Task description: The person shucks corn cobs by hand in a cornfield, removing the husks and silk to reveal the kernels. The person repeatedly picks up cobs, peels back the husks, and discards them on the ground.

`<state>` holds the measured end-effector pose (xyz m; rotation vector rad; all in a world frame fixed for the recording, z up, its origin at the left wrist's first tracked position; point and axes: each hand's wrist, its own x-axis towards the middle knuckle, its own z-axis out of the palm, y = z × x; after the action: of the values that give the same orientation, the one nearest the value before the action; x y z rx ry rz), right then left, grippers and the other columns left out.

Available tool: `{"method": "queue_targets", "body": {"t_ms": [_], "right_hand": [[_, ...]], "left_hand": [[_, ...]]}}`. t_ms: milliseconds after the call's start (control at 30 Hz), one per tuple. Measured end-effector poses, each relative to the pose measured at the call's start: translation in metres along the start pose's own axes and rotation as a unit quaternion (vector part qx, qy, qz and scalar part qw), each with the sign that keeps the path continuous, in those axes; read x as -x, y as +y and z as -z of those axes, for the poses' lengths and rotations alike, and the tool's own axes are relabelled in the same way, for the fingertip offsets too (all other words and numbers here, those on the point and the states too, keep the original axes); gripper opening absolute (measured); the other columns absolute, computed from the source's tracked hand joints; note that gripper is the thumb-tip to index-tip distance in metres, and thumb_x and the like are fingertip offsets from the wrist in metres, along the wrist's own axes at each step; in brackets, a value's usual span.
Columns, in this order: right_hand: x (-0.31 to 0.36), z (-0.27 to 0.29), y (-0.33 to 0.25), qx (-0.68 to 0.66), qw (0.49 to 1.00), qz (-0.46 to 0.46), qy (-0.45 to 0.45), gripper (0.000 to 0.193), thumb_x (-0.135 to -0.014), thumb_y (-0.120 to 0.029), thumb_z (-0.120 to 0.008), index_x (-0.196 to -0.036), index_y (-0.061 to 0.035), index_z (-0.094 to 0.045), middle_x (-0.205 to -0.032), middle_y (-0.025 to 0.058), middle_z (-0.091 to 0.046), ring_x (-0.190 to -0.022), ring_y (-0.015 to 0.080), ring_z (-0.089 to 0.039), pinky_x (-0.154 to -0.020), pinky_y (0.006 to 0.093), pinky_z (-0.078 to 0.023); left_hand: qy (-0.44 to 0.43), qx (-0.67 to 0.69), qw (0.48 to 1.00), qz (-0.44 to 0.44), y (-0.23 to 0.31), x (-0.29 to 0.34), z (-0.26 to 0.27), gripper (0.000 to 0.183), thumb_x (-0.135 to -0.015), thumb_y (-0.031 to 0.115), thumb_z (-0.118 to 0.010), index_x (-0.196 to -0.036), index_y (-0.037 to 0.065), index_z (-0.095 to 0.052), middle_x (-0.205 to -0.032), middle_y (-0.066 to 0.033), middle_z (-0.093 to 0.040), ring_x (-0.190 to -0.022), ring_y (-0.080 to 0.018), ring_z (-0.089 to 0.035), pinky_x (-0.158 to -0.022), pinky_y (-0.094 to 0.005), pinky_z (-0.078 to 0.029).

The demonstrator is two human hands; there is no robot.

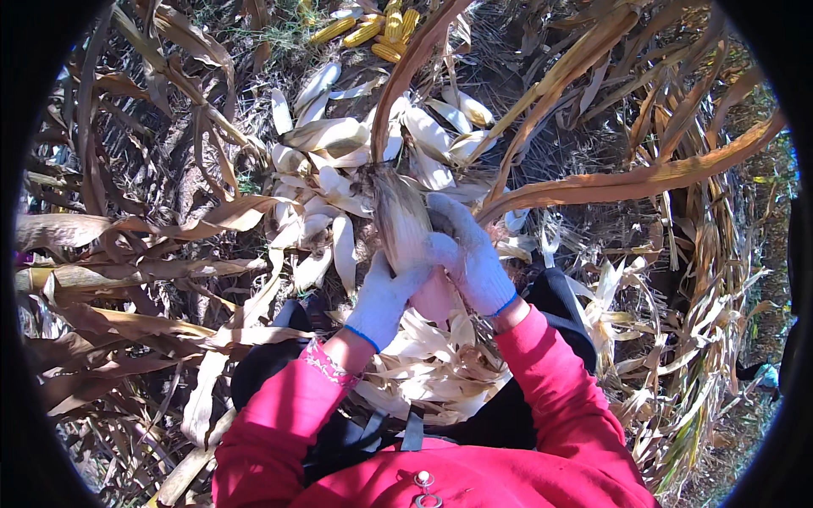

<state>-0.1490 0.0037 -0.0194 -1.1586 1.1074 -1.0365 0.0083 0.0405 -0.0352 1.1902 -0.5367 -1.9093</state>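
Observation:
Straight ahead of me is an ear of corn (401,218), wrapped in its pale dry husk, with its darker end pointing away. My left hand (383,296), in a white knit glove with a blue cuff edge, is closed around its near left part. On the other side my right hand (474,258), gloved the same way, grips it with bent fingers. The near end is partly covered by my hands. Just beyond lies a heap of pale husks (334,182) and unhusked ears. More loose husks (432,360) are piled between my legs.
Several bare yellow corn cobs (362,34) lie together at the far side. Dry stalks (144,275) stretch in from the left. A long brown leaf (644,179) arches in from the right, and another leaf (408,72) hangs ahead. Dense dried plants (703,279) stand along the right.

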Motion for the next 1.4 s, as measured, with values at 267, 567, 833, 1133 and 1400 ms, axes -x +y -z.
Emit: {"method": "queue_targets", "body": {"t_ms": [267,567,833,1133,1400], "right_hand": [[0.004,-0.01,-0.014,-0.157,0.978,-0.123,0.066,0.038,-0.098,-0.014,-0.064,-0.132,0.0006,-0.057,-0.113,0.0049,-0.067,-0.098,0.0115,-0.061,-0.089,0.0275,-0.051],[-0.003,-0.018,0.005,-0.317,0.931,-0.107,0.148,0.023,-0.101,-0.01,-0.058,-0.121,0.0001,-0.062,-0.107,0.0075,-0.068,-0.095,0.0164,-0.065,-0.088,0.0299,-0.053],[-0.017,-0.03,0.011,-0.415,0.882,-0.108,0.197,0.028,-0.104,-0.03,-0.057,-0.084,-0.0096,-0.054,-0.07,0.0033,-0.053,-0.064,0.0173,-0.05,-0.064,0.0352,-0.045],[0.011,-0.013,-0.037,-0.297,0.913,-0.276,-0.053,0.029,-0.105,-0.03,-0.053,-0.084,-0.011,-0.053,-0.06,-0.0049,-0.037,-0.046,0.0093,-0.039,-0.042,0.0243,-0.032],[0.018,-0.007,0.002,-0.208,0.941,-0.263,-0.05,0.039,-0.095,-0.033,-0.07,-0.113,-0.001,-0.057,-0.083,0.0047,-0.062,-0.069,0.0154,-0.064,-0.06,0.0293,-0.054]], "left_hand": [[0.016,-0.244,0.97,-0.007,-0.032,-0.004,-0.01,0.104,-0.065,0.032,-0.091,-0.142,-0.005,-0.032,-0.129,-0.0203,-0.059,-0.116,-0.0286,-0.062,-0.099,-0.0389,-0.051],[-0.023,-0.091,0.996,-0.001,-0.044,-0.008,0.01,0.078,-0.083,0.01,-0.079,-0.145,0.004,-0.033,-0.133,-0.0135,-0.057,-0.122,-0.0254,-0.058,-0.104,-0.0409,-0.049],[0.003,0.098,0.995,0.002,-0.02,0.003,-0.01,0.056,-0.099,0.021,-0.063,-0.147,0.004,-0.038,-0.138,-0.0136,-0.053,-0.125,-0.0279,-0.056,-0.105,-0.0431,-0.048],[0.149,0.072,0.977,-0.134,0.051,-0.016,0.047,0.044,-0.093,0.024,-0.072,-0.127,-0.001,-0.06,-0.109,-0.009,-0.068,-0.099,-0.0198,-0.066,-0.087,-0.0367,-0.054],[0.091,0.065,0.98,-0.163,0.04,-0.028,0.07,0.04,-0.097,0.017,-0.065,-0.131,0.0,-0.055,-0.115,-0.0102,-0.065,-0.108,-0.023,-0.065,-0.097,-0.0382,-0.054]]}}
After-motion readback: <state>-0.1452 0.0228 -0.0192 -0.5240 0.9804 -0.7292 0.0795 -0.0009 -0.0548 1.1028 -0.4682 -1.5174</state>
